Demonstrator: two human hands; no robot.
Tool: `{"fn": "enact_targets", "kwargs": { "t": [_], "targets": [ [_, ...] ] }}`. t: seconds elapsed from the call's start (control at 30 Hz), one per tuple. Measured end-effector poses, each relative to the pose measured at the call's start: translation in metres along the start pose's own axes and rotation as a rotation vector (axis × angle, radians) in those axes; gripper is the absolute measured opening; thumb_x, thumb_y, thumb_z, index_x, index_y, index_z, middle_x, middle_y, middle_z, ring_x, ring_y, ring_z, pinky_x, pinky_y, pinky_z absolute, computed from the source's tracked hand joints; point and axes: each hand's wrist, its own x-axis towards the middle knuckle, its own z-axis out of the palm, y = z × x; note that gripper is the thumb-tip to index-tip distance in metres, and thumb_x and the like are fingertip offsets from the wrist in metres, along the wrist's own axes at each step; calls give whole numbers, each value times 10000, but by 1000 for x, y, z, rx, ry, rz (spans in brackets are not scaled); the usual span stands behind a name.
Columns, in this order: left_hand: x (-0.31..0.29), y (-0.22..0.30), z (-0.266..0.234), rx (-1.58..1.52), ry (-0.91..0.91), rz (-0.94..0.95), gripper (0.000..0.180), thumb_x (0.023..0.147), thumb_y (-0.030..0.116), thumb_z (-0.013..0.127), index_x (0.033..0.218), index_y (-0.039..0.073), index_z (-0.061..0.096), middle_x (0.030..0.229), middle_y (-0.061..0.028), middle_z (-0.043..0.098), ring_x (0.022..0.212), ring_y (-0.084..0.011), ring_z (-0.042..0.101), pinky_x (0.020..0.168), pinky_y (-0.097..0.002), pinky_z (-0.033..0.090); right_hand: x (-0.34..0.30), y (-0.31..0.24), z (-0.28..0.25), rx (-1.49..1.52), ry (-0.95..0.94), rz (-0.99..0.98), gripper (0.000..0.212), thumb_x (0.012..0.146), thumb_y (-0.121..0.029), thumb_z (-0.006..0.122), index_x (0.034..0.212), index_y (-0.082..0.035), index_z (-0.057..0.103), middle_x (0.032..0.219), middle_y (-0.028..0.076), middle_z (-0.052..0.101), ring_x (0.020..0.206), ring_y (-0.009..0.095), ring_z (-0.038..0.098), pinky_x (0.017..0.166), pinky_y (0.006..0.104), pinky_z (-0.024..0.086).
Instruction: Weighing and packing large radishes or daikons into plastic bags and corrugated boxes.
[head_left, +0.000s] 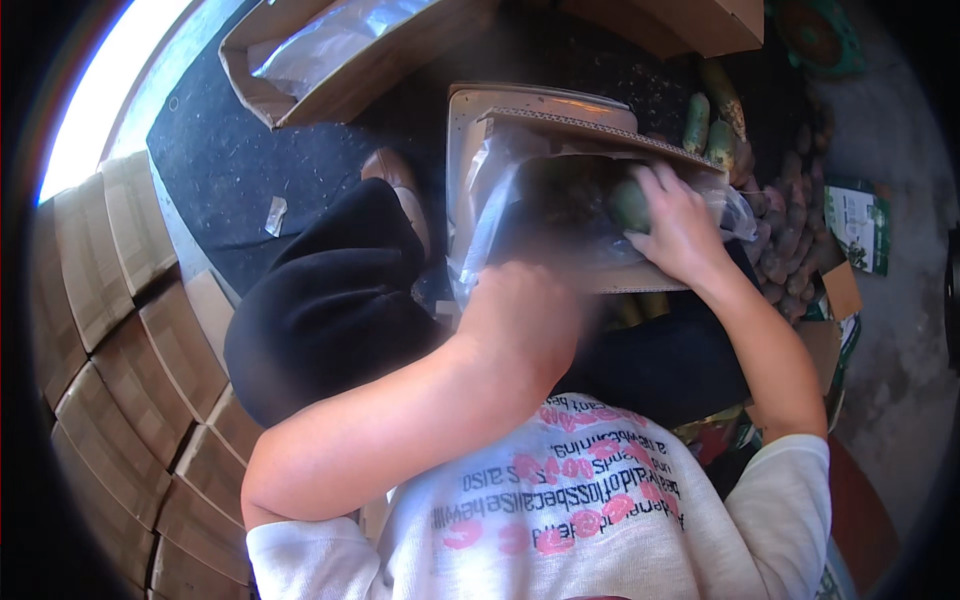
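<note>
An open cardboard box lined with clear plastic film stands in front of me, between my legs. Inside its right end, my right hand has its fingers and thumb closed around a green radish, of which one rounded end shows. My left hand is at the near left edge of the box, close to the film. Motion smears it and its fingers are hidden, so its grip cannot be made out. The inside of the box is dark, with its contents unclear.
Green radishes and a heap of reddish-brown roots lie right of the box. Another film-lined carton stands at the far left. Closed cartons are stacked on the left. A green-and-white packet lies at the right.
</note>
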Motion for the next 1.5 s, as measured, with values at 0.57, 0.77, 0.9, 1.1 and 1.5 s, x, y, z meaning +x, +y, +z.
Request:
{"fn": "enact_targets", "kwargs": {
  "t": [0.57, 0.77, 0.9, 1.1, 1.5],
  "targets": [
    [8, 9, -4, 38, -100, 0, 171, 863, 103, 623, 960, 12, 731, 945, -126, 699, 905, -238, 708, 737, -319, 563, 7, -5, 40, -535, 123, -370, 338, 838, -101, 569, 1167, -147, 630, 1308, 235, 567, 1095, 393, 597, 771, 376, 600],
    [4, 4, -9, 45, -121, 40, 174, 856, 91, 632, 970, 8, 734, 947, -129, 703, 899, -241, 714, 741, -317, 571, 12, -11, 33, -443, -207, -353, 422, 836, -86, 550, 1245, -165, 618, 1354, 295, 522, 1200, 475, 553, 852, 419, 582],
    [5, 4, 0, 14, -89, -17, 184, 871, 100, 621, 981, 4, 733, 957, -129, 703, 919, -240, 709, 760, -320, 567, 3, 1, 15, -377, -218, -321, 513, 775, -74, 648, 1275, -184, 607, 1376, 283, 515, 1194, 467, 567, 914, 454, 556],
    [1, 4, -2, 53, -110, -13, 186, 867, 103, 629, 994, 16, 733, 983, -123, 700, 931, -236, 705, 764, -318, 566, 18, 16, -35, 186, -234, -253, 695, 627, -132, 786, 1286, -74, 573, 1177, 251, 635, 1091, 447, 608, 951, 458, 509],
    [0, -1, 2, 125, 0, 85, 157, 812, 81, 685, 951, 31, 740, 907, -99, 722, 875, -221, 722, 731, -304, 565, 36, 16, 33, -240, -249, 209, 454, 938, -300, 598, 1183, 79, 539, 1072, 313, 654, 987, 462, 653, 859, 506, 538]
  ]
}}
